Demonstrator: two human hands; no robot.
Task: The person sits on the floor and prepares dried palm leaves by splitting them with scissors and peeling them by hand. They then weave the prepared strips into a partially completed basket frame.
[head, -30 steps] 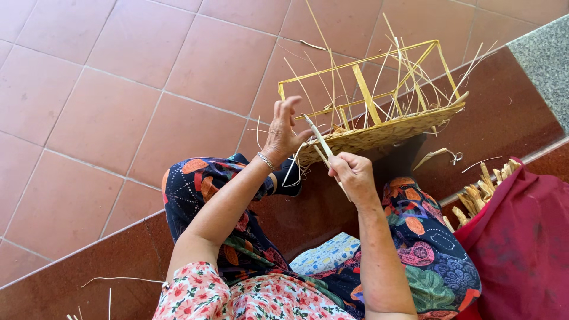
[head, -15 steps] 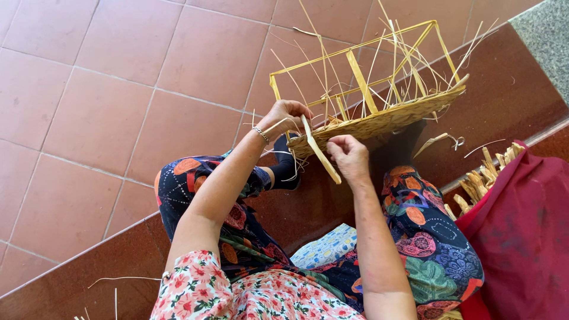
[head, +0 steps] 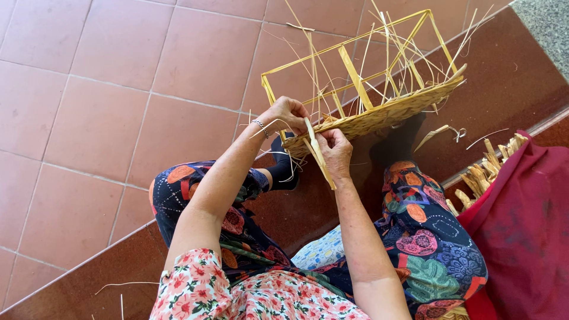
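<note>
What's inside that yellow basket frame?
Inside the frame only loose thin strips stick up from the woven base; red floor tiles show through the open sides. What lies under the base is hidden. Both hands, left and right, grip a flat strip at its edge.

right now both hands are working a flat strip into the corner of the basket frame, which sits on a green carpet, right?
Not quite. The head view shows both the left hand and the right hand on the flat strip at the corner of the basket frame, but it sits over a red tiled floor, not green carpet.
</note>
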